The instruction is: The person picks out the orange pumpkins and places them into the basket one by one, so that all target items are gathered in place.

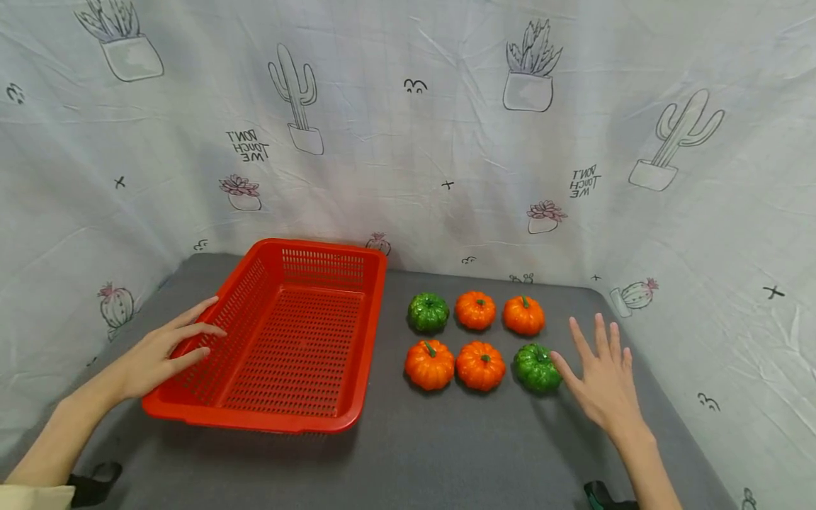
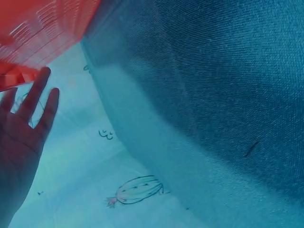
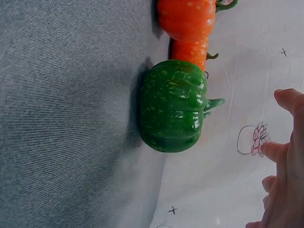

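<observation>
White curtain [image 1: 382,163] hung at 12 o'clock in head view, cacti [image 1: 295,95] printed at 11 and 2; gray table [image 1: 440,457] seen at 6.

red basket [image 1: 375,333]: smooth plastic, mildly glossy; orange pumpkins [image 1: 481,366]: smooth, shiny, ribbed; green pumpkins [image 3: 171,109]: ribbed, hard-looking, glossy; grey table covering [image 1: 440,453]: matt woven cloth; white backdrop [image 1: 395,156]: matt cloth, creased

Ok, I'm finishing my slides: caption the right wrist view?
Right hand near a glossy green pumpkin on grey fabric, two orange pumpkins partly in view.
</observation>
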Action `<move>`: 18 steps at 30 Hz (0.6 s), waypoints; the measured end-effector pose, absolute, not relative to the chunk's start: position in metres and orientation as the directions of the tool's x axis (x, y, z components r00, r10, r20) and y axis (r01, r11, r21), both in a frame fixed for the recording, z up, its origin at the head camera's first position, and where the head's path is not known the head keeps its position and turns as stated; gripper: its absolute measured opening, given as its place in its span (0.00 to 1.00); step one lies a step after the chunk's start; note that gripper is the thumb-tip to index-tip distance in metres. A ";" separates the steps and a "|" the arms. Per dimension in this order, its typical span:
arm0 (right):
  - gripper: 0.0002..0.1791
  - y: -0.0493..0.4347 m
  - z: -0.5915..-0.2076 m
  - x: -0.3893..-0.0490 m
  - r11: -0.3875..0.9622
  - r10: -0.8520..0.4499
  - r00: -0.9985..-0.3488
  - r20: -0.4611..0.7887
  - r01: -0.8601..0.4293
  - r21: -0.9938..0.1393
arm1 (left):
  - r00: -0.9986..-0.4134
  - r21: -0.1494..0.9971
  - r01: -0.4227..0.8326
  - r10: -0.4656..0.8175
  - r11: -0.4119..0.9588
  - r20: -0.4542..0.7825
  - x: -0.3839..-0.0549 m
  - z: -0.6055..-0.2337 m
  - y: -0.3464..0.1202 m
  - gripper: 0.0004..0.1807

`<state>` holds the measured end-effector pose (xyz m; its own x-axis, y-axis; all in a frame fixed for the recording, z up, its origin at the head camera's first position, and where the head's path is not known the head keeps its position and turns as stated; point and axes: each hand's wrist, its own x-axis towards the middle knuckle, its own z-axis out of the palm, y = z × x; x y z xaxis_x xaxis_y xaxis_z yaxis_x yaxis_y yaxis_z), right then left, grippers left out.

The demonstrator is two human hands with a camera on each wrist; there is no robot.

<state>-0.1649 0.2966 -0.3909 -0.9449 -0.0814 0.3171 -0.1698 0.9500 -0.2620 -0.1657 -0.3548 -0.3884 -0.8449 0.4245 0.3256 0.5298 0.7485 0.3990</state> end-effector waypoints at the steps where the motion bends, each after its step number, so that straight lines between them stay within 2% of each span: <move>1: 0.40 0.298 -0.392 -0.165 0.944 -0.080 -0.946 0.315 -0.173 -0.280 | -0.831 0.409 0.550 0.430 0.728 0.352 -0.166 -0.390 -0.355 0.15; 4: 0.39 0.304 -0.393 -0.164 0.917 -0.086 -0.951 0.298 -0.192 -0.349 | -0.800 0.434 0.594 0.439 0.677 0.410 -0.166 -0.393 -0.357 0.17; 8: 0.39 0.313 -0.392 -0.165 0.834 -0.105 -0.970 0.219 -0.206 -0.512 | -0.791 0.496 0.609 0.426 0.619 0.440 -0.166 -0.398 -0.358 0.19; 13: 0.39 0.327 -0.394 -0.170 0.684 -0.127 -0.988 0.088 -0.152 -0.714 | -0.781 0.523 0.622 0.420 0.582 0.462 -0.165 -0.399 -0.359 0.21; 18: 0.37 0.343 -0.402 -0.176 0.542 -0.133 -0.991 -0.011 -0.064 -0.838 | -0.774 0.530 0.632 0.417 0.566 0.477 -0.169 -0.400 -0.359 0.21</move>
